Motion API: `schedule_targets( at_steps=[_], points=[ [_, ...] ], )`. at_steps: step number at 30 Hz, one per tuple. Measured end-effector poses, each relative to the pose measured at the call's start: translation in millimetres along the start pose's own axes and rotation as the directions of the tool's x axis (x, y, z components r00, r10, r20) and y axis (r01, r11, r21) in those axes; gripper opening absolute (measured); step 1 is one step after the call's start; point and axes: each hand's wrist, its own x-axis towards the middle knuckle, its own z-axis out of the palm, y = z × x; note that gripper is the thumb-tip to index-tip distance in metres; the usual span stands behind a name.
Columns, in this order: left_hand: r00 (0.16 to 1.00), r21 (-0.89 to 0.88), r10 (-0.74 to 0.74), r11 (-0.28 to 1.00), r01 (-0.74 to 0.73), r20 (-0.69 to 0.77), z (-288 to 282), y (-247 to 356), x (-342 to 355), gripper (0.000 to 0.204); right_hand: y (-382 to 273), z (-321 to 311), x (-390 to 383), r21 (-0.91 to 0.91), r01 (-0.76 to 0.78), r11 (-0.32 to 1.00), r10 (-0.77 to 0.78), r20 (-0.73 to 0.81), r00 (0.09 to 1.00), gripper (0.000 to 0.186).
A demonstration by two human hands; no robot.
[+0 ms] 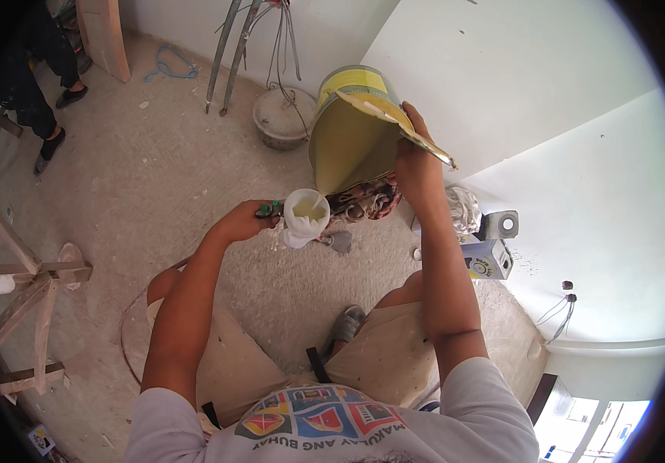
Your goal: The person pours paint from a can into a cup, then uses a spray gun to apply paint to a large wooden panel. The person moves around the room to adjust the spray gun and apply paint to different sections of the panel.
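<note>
My left hand is closed round what looks like a spray gun, dark with green parts and mostly hidden by the fingers. On it sits a white cup, with pale material draped over its rim and pale liquid inside. Above and to the right, my right hand grips a big yellow-green paint can by its rim and bent-up lid. The can tips toward the cup, its lower lip close to the cup's rim, and a thin pale stream seems to run between them.
Behind the can stands a lidded bucket. A putty knife and crumpled cloth lie below it. Boxes line the right wall. Wooden legs stand at left; another person's legs are far left.
</note>
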Motion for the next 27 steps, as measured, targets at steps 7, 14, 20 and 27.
schedule_targets(
  at_steps=[7, 14, 20, 27],
  points=[
    [1.0, 0.002, 0.015, 1.0, -0.015, 0.0, -1.0, -0.7, -1.4, 0.032, -7.8, -4.3, -1.8, -0.054, 0.046, 0.997, -0.047, -0.014, 0.999, 0.061],
    [0.999, -0.025, 0.023, 0.999, -0.023, -0.028, 0.8, 5.6, -5.9, 0.034, -11.8, -3.5, -2.9, -0.077, 0.095, 0.993, -0.098, -0.039, 0.994, 0.06],
    [0.999, 0.02, 0.025, 1.0, -0.024, -0.03, -1.3, 10.1, -8.8, 0.036, -9.5, -0.8, -1.3, -0.033, 0.029, 0.999, -0.029, -0.005, 1.0, 0.059],
    [0.998, 0.052, 0.061, 0.997, -0.059, -0.027, -2.3, 2.4, -6.7, 0.04, -9.6, 2.6, -1.7, -0.048, 0.104, 0.993, -0.105, -0.027, 0.994, 0.06]
  ],
)
